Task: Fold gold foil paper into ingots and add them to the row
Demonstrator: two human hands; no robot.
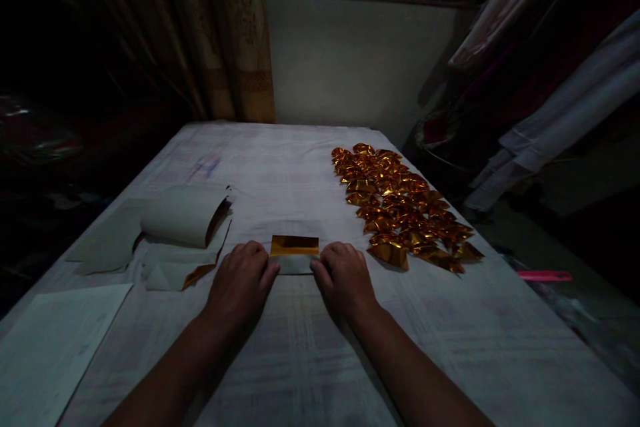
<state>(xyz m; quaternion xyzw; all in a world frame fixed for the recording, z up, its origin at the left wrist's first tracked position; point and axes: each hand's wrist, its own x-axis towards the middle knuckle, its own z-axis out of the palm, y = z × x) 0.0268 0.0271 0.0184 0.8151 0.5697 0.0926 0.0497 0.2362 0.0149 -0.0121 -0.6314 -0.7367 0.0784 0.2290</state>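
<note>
The left hand (243, 278) and right hand (346, 280) are clamped on 2 ends of the gold-foil paper (295, 246), lying between them on the plaid cloth (300, 367). Uneven thumb pressure could skew its fold; hard pulling could tear it.

Left hand (239, 277) and right hand (346, 280) bare, backs broad and rounded, thumbs short and blunt; wrists uncovered; left forearm (177, 357) and right forearm (413, 360) likewise bare, smooth in outline, thickening toward the elbow, finer detail lost in dimness.
</note>
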